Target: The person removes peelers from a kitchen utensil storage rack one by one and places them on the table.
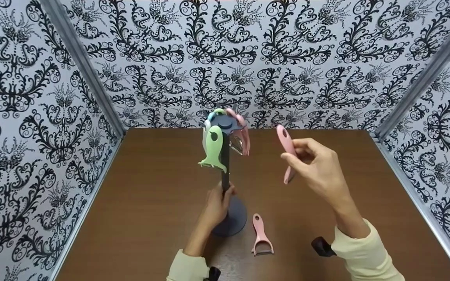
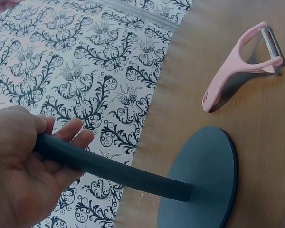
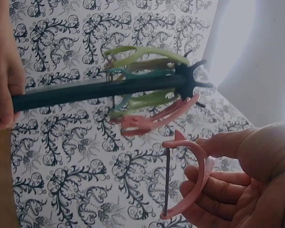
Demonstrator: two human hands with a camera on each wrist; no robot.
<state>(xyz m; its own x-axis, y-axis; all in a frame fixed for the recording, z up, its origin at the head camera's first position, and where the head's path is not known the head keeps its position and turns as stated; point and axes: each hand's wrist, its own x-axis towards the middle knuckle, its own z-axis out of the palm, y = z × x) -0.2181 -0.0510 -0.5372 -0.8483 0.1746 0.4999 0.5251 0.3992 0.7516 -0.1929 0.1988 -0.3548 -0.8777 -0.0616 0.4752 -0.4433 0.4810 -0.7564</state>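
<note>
Held peeler (image 1: 288, 146), long axis steep, handle uppermost

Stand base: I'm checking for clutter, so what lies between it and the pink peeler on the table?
Only bare wooden table lies between the stand base and pink peeler, as the head and left wrist views show.

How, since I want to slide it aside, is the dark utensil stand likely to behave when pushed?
The dark utensil stand could tip if pushed near the top, since peelers hang high on a thin pole. Pushed low, it would probably slide more steadily, given its broad, flat round base. The green peeler may swing, as it hangs from one end.
</note>
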